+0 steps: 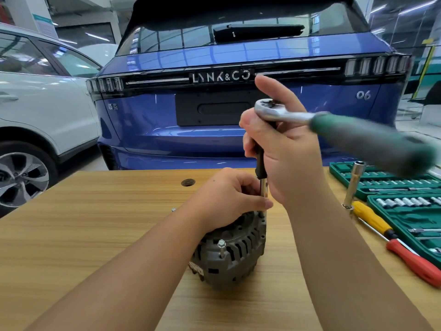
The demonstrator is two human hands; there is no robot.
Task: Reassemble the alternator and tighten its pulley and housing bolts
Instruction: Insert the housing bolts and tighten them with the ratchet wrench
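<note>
- The alternator (pixel 230 249) sits near the middle of the wooden table (pixel 95 223), directly under both hands.
- The ratchet (pixel 310 120) drives a vertical extension (pixel 262 177) into a far-right housing bolt; the right hand (pixel 281 151) grips the upper shaft, while the left hand (pixel 229 197) pinches it lower.
- A near bolt (pixel 221 244) stands proud.
- The handle sweeps right, above the socket set (pixel 405 199); the left is open.

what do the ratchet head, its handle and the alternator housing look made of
Ratchet head: polished, likely chromed steel, with mirror-like glints. Handle: matte green, probably plastic or rubber; motion blur hides detail. Alternator housing: dull grey cast metal, likely aluminium, with a grainy surface and moulded vent slots.
</note>
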